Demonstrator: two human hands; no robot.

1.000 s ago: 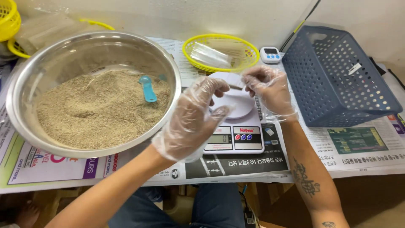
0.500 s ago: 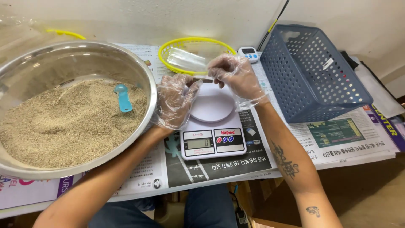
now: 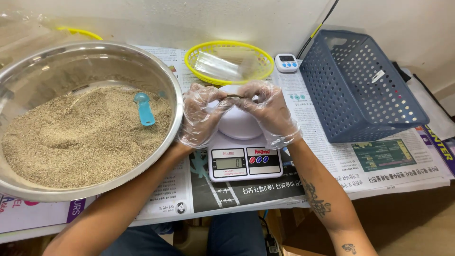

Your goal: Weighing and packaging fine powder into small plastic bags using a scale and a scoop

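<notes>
Both my hands wear clear plastic gloves and meet above the round white pan of a small digital scale. My left hand and my right hand pinch the two ends of a small, thin clear bag held flat between them. A large steel bowl at the left holds tan grain, and a blue scoop lies in the grain near my left hand.
A yellow basket with clear bags sits behind the scale. A small white timer stands beside it. A blue perforated plastic basket stands at the right. Newspaper covers the table.
My view has shifted, so the bowl and scale sit differently in frame. Both hands have drawn together over the scale pan and now pinch the small bag from both ends.
</notes>
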